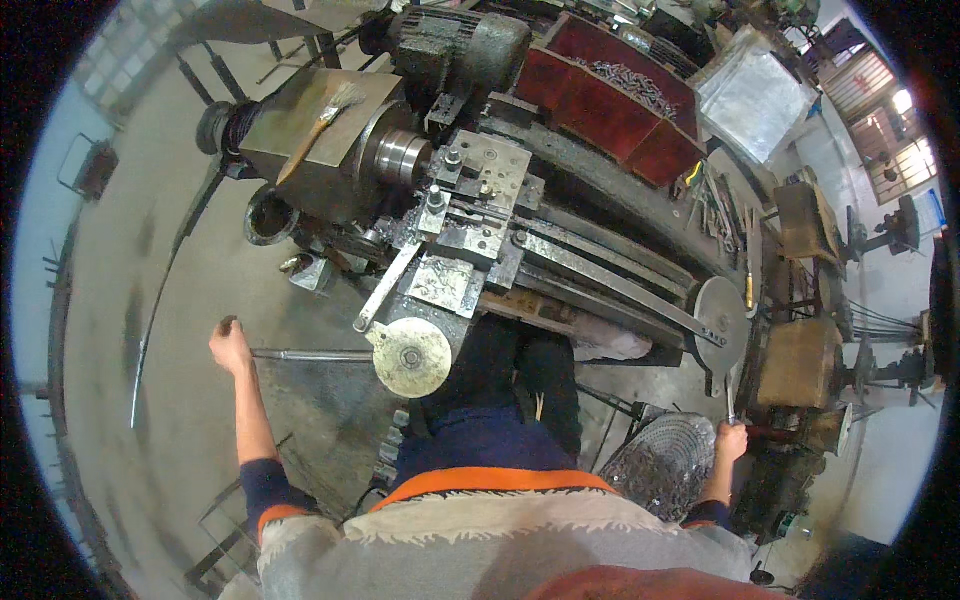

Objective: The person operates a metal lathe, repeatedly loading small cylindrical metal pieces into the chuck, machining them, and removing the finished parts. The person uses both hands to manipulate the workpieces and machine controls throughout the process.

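My left hand (231, 347) is closed round the outer end of a metal lever (310, 355), which runs to a round pale disc (411, 357) at the front of a small lathe. My right hand (731, 440) grips a shorter lever handle (730, 400) below a grey round disc (719, 325). A long flat bar (610, 282) links that disc to the tool slide (490, 170). Left of the slide sits the shiny round chuck (402, 157). Metal chips lie about the slide, and whether a workpiece is in the chuck I cannot tell.
A wooden-handled brush (318, 132) lies on the headstock cover. Behind the slide stands a red tray (610, 100) with many small metal parts. Loose tools (722, 215) lie at the right. A basket of dark chips (660, 465) sits beside my right forearm. A motor (450, 50) stands at the back.
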`<state>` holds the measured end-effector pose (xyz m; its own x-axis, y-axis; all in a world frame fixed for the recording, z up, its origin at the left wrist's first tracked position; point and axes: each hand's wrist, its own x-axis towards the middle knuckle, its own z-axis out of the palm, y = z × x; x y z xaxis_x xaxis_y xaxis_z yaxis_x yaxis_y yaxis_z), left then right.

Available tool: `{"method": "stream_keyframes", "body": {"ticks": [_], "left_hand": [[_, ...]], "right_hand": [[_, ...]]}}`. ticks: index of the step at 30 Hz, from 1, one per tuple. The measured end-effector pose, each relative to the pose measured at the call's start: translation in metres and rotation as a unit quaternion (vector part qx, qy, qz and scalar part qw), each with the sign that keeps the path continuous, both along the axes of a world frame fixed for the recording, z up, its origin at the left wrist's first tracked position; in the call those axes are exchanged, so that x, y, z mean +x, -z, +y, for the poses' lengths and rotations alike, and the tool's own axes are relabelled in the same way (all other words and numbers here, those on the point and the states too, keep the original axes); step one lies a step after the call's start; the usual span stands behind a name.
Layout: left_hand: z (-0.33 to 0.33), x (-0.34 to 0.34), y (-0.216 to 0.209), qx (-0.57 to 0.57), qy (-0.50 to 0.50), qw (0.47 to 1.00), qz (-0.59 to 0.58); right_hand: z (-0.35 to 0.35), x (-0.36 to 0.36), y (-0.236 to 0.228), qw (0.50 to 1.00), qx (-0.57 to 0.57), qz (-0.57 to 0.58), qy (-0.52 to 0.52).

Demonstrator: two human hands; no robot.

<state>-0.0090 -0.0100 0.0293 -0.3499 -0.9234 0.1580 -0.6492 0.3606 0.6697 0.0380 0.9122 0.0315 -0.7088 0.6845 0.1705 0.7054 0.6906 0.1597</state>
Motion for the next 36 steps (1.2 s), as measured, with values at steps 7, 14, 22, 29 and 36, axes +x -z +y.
{"method": "stream_keyframes", "body": {"ticks": [7,14,22,29,36], "left_hand": [[-0.028,-0.105,0.014,0.019,0.179,0.981,0.067],[-0.019,-0.173,0.013,-0.026,0.25,0.968,0.003],[-0.023,-0.177,0.018,-0.022,0.247,0.969,-0.009],[-0.025,-0.178,0.008,-0.022,0.223,0.973,-0.055],[-0.011,-0.175,0.009,-0.035,0.217,0.972,-0.081]], "right_hand": [[0.048,-0.03,0.003,0.999,-0.033,0.014,-0.029],[-0.016,-0.01,0.0,0.998,-0.051,-0.007,0.041],[-0.062,0.0,-0.02,0.988,-0.114,-0.011,0.108],[0.023,-0.028,-0.013,0.996,-0.012,-0.081,-0.041],[0.072,-0.102,-0.023,0.994,0.055,-0.095,0.029]]}}
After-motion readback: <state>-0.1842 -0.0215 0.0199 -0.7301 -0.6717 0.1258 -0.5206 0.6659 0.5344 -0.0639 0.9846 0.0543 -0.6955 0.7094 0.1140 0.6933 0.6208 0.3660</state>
